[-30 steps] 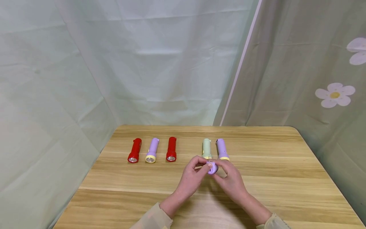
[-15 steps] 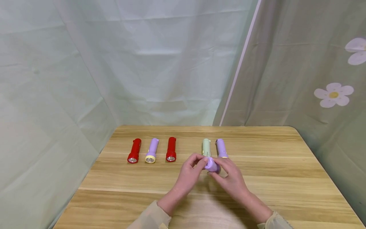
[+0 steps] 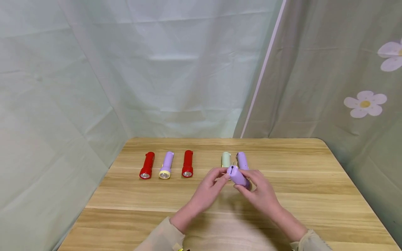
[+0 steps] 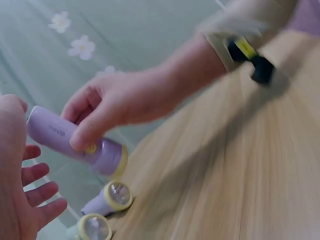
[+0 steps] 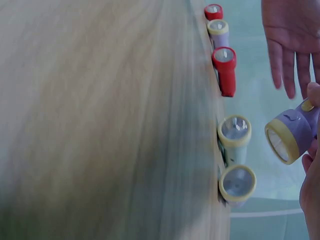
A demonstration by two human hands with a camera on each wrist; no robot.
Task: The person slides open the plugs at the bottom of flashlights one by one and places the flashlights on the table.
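A purple flashlight [image 3: 237,177] with a yellow rim is held above the table in my right hand [image 3: 262,195], thumb on one side and fingers on the other. Its tail end tilts up toward my left hand [image 3: 208,190], and two thin metal prongs show there. The left thumb is at the tail end; in the right wrist view the left hand's fingers [image 5: 288,70] extend straight. The lens end of the held flashlight [image 5: 295,130] points away from the left hand. Behind it lie a pale green flashlight [image 3: 225,159] and another purple flashlight [image 3: 242,160], both partly hidden.
To the left, a red flashlight [image 3: 147,165], a purple one with a yellow rim and another red flashlight [image 3: 187,164] lie in a row, lenses toward me. The wooden table [image 3: 141,219] ends at a pale curtain [image 3: 188,69] at the back and sides.
The right hand has shifted slightly right and tilted the flashlight, so more of its body shows. The left thumb has come off the face of the tail end. The other flashlights stay put.
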